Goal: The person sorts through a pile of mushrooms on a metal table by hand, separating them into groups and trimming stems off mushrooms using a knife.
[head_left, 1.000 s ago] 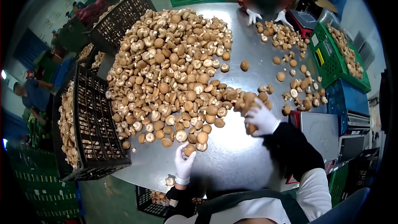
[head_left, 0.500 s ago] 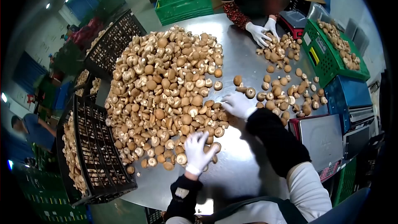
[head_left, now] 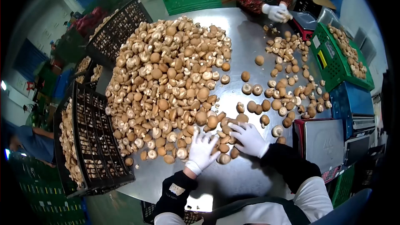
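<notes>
Between the white-gloved left hand [head_left: 202, 150] and the white-gloved right hand [head_left: 251, 139], a small cluster of round, tan-brown mushrooms [head_left: 223, 147] is lying on the shiny grey metal tabletop [head_left: 254, 175]. Both hands are facing palm down, each grip spread; whether any mushroom is being pressed cannot be told. At the cluster's near edge, one round brown mushroom [head_left: 223, 158] is sitting just beside the left thumb, nearer that hand, its outline showing no clear long axis. Forward and left, a large heap of similar mushrooms [head_left: 166, 75] is standing; forward and right, loose mushrooms [head_left: 276, 104] are lying scattered, nearer the right hand.
</notes>
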Demonstrator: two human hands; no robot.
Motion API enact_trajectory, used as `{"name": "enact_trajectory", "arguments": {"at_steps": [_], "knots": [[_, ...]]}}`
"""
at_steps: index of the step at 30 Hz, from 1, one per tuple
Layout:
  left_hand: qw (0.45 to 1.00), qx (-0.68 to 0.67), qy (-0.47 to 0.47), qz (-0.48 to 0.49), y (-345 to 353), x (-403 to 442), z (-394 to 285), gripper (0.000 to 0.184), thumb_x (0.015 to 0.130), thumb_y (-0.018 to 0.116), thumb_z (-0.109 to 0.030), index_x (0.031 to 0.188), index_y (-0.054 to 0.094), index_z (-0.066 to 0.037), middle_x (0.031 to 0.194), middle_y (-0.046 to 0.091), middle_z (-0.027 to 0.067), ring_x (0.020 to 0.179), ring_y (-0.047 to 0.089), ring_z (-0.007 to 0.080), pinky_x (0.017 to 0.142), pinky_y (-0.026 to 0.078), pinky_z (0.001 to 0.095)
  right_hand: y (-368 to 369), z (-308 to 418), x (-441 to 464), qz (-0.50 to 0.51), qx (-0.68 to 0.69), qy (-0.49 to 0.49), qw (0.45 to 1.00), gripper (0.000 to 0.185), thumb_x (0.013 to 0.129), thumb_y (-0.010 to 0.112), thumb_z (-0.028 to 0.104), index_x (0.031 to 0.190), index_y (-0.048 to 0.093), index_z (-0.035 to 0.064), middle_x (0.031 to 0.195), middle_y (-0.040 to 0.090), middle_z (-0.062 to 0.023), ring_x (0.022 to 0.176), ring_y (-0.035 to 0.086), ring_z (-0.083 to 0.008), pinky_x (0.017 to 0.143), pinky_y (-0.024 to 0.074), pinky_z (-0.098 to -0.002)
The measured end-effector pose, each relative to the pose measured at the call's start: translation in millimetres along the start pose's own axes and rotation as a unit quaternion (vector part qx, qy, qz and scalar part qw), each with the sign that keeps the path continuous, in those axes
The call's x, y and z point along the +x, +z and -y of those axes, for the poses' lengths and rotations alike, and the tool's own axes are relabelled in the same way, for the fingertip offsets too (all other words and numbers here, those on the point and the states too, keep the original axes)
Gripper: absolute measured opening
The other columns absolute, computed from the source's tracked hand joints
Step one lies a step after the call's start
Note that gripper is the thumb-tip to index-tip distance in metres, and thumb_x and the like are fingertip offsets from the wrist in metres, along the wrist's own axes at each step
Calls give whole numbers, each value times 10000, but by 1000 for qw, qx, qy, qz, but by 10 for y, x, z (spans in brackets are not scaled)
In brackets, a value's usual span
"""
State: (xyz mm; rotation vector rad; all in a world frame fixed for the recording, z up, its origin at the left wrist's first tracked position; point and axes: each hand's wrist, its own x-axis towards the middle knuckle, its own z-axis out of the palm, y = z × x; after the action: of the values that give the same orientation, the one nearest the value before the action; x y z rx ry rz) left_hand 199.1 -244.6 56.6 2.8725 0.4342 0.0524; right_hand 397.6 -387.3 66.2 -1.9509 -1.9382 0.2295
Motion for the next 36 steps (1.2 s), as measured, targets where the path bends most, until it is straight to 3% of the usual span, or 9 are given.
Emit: {"name": "enact_trajectory", "arguments": {"at_steps": [6, 10, 14, 22, 24, 26, 30, 32, 36], "knots": [[999, 22, 3, -34, 410, -603, -335, 414, 823, 637, -348, 1196, 631, -168, 1341, 508, 147, 1286, 409, 408, 1082, 262, 598, 47, 135, -596, -2, -67, -35, 997, 199, 800, 607, 205, 970, 658, 115, 1169, 607, -49, 1051, 543, -246, 963, 377, -440], [983, -42, -33, -173, 350, -805, -447, 278, 780, 657, -207, 1043, 685, -123, 1178, 576, 138, 1236, 450, 414, 1035, 314, 617, -39, 127, -625, -72, 33, 18, 997, 121, 759, 627, 136, 878, 643, 119, 1019, 640, -25, 1004, 555, -255, 928, 394, -433], [941, -118, -154, -279, 441, -1162, -574, 332, 726, 650, -92, 1058, 654, -78, 1145, 552, 152, 1176, 483, 414, 1043, 333, 572, -92, -50, -125, -178, 114, 77, 974, 82, 836, 607, 127, 895, 651, 90, 821, 639, -93, 763, 618, -306, 713, 488, -401], [878, -155, -327, -312, 649, -1807, -758, 453, 747, 689, -144, 1173, 596, -24, 1188, 537, 233, 1154, 465, 447, 1047, 310, 569, 123, -125, 1143, 17, 68, 221, 973, 362, 868, 560, 184, 1217, 586, 92, 1096, 658, -184, 1026, 619, -362, 887, 492, -452], [872, -180, -351, -289, 680, -1915, -745, 548, 745, 700, -159, 1253, 551, -20, 1265, 481, 271, 1212, 418, 476, 1062, 293, 566, 615, -434, 1187, -5, 22, 123, 992, 382, 840, 583, 148, 1218, 584, 100, 1104, 653, -185, 1039, 613, -370, 888, 488, -464], [855, -139, -427, -260, 720, -1961, -729, 640, 739, 689, -88, 1338, 469, -37, 1382, 375, 304, 1301, 356, 464, 1079, 307, 517, 515, -341, 1245, -3, 46, 165, 985, 297, 792, 614, 100, 1087, 612, 62, 1078, 631, -188, 994, 612, -362, 831, 498, -470], [886, -94, -412, -192, 898, -1992, -712, 722, 751, 702, -194, 1391, 415, -21, 1404, 350, 316, 1320, 318, 487, 1090, 247, 588, 268, 282, 1075, -272, 73, 49, 958, 271, 750, 674, 110, 1011, 621, 58, 858, 630, -126, 810, 629, -316, 731, 514, -407], [904, -88, -377, -183, 903, -1882, -729, 707, 762, 689, -222, 1379, 419, -8, 1394, 367, 305, 1309, 319, 501, 1084, 229, 613, 215, 789, 886, -115, 379, 40, 917, 306, 757, 689, 123, 1042, 631, 28, 895, 665, -133, 859, 663, -268, 768, 525, -351], [904, -155, -296, -267, 908, -1601, -641, 616, 789, 656, -216, 1321, 472, 31, 1386, 397, 283, 1330, 322, 471, 1118, 216, 577, 132, 1385, 689, -22, 188, -181, 965, 580, 827, 667, 402, 1293, 557, 76, 1185, 583, -161, 1187, 522, -310, 1048, 370, -467]]}}
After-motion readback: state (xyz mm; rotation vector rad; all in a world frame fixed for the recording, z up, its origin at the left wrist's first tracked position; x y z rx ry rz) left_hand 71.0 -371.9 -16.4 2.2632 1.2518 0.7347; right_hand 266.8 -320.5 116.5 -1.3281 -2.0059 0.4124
